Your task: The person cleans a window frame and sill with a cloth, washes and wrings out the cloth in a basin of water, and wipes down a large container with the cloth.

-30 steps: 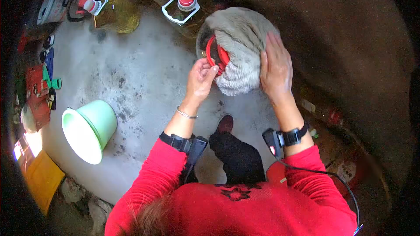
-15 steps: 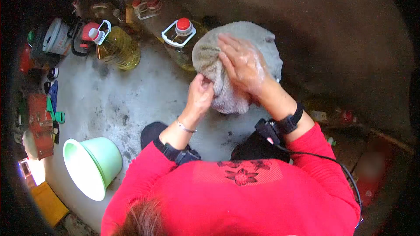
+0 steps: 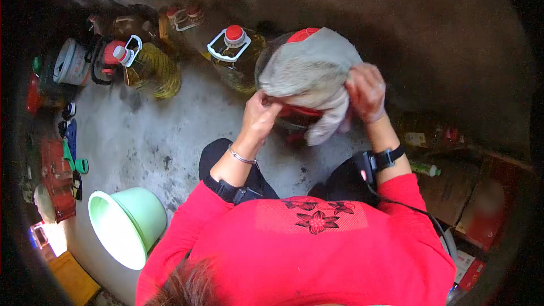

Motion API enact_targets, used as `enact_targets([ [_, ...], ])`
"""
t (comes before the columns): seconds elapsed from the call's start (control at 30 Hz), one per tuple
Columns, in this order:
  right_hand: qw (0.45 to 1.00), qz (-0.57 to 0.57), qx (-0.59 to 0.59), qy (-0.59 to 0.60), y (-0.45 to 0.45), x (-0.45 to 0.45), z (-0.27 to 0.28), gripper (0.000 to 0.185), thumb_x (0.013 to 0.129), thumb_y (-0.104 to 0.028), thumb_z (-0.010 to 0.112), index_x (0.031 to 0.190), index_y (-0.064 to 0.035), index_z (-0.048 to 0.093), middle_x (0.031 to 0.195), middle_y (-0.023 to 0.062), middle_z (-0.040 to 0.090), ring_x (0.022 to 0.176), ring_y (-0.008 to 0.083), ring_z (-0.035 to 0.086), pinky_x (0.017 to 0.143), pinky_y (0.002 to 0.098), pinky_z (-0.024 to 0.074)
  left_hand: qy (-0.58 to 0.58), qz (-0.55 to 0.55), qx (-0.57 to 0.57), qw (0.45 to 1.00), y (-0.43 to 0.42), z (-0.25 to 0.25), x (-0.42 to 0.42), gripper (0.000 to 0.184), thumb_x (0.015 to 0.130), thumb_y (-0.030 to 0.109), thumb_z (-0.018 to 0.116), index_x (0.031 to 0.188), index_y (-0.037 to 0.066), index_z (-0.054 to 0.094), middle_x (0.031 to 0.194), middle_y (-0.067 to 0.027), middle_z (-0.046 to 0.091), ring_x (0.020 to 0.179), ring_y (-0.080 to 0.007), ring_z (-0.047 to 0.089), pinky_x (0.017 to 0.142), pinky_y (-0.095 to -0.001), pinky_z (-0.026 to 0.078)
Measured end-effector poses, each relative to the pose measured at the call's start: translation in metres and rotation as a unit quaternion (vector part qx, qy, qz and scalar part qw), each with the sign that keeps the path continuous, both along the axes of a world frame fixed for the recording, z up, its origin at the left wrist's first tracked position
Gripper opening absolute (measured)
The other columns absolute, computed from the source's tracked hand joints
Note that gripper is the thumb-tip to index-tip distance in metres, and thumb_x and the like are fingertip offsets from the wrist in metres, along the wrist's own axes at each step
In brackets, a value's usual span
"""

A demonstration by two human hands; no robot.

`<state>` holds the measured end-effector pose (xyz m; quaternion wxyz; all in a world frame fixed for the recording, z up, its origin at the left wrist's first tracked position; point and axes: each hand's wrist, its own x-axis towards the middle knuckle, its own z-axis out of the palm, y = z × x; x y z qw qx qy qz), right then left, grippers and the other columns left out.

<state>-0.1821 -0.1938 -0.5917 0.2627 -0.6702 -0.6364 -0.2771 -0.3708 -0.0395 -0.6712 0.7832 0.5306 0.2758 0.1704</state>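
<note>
A grey, fleecy cloth [image 3: 309,68] drapes over a rounded object in front of me. Red patches of that object [image 3: 303,35] show past the cloth's upper edge and under its near fold; the rest is hidden, and I cannot tell what it is. My left hand [image 3: 260,118] pinches the cloth's near left edge. On the far right side, my right hand [image 3: 367,92] has its fingers closed on the cloth, partly blurred. Just left of the cloth stands a large oil bottle [image 3: 235,71] with a red cap and white handle.
Another oil bottle [image 3: 153,71] stands further left on the grey floor [image 3: 124,147]. A pale green bucket [image 3: 141,212] lies tilted at lower left. Slippers [image 3: 71,136] and a red box [image 3: 56,178] line the left side. Cardboard boxes [image 3: 447,190] are at right.
My right hand has gone from lying flat on the cloth to gripping its right side. The cloth has lifted and shifted, baring red parts beneath. My left hand keeps its pinch.
</note>
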Motion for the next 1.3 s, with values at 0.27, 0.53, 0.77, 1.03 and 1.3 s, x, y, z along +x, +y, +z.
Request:
enact_targets([
  [0.27,0.888,-0.339,0.183,0.252,-0.026,0.109,0.027,0.038,0.092,-0.031,0.044,0.093,0.0016,0.063,0.080,0.0179,0.065,0.071,0.0294,0.062,0.068,0.0379,0.0472,-0.048,-0.007,-0.059,0.997,-0.001,0.006,0.001,0.026,0.083,0.016,0.063,0.100,0.000,0.052,0.089,-0.0072,0.060,0.081,-0.0140,0.060,0.072,-0.0275,0.052],
  [0.53,0.965,-0.050,0.049,0.254,0.011,-0.022,0.054,0.018,0.090,-0.016,0.050,0.090,-0.0027,0.062,0.084,0.0102,0.063,0.081,0.0203,0.061,0.074,0.0311,0.0487,-0.040,0.001,-0.053,0.998,-0.002,0.006,0.003,0.025,0.084,0.015,0.062,0.101,0.000,0.052,0.086,-0.0065,0.061,0.078,-0.0144,0.060,0.071,-0.0275,0.052],
  [0.77,0.929,-0.091,-0.255,0.251,0.068,-0.043,0.035,0.029,0.085,-0.025,0.055,0.104,-0.0046,0.063,0.104,0.0168,0.061,0.099,0.0309,0.058,0.087,0.0375,0.0433,-0.043,0.005,-0.031,0.999,-0.006,0.005,0.002,0.025,0.084,0.015,0.062,0.101,0.001,0.051,0.086,-0.0057,0.060,0.077,-0.0139,0.059,0.073,-0.0283,0.051],
  [1.03,0.976,-0.174,-0.128,0.026,0.116,0.020,0.010,0.018,0.080,-0.022,0.056,0.095,-0.0131,0.062,0.098,0.0124,0.056,0.088,0.0356,0.056,0.075,0.0434,0.0470,-0.028,0.008,-0.046,0.998,-0.007,0.015,-0.001,0.025,0.083,0.016,0.063,0.100,0.000,0.051,0.088,-0.0074,0.061,0.079,-0.0149,0.060,0.074,-0.0284,0.051],
  [1.3,0.979,-0.058,-0.180,0.081,0.082,-0.055,0.036,0.011,0.072,-0.016,0.060,0.082,-0.0114,0.060,0.087,0.0094,0.055,0.085,0.0310,0.055,0.067,0.0440,0.0488,-0.031,-0.001,-0.028,0.999,-0.003,0.007,0.004,0.024,0.084,0.016,0.062,0.097,0.000,0.051,0.086,-0.0068,0.061,0.076,-0.0151,0.061,0.071,-0.0271,0.051],
])
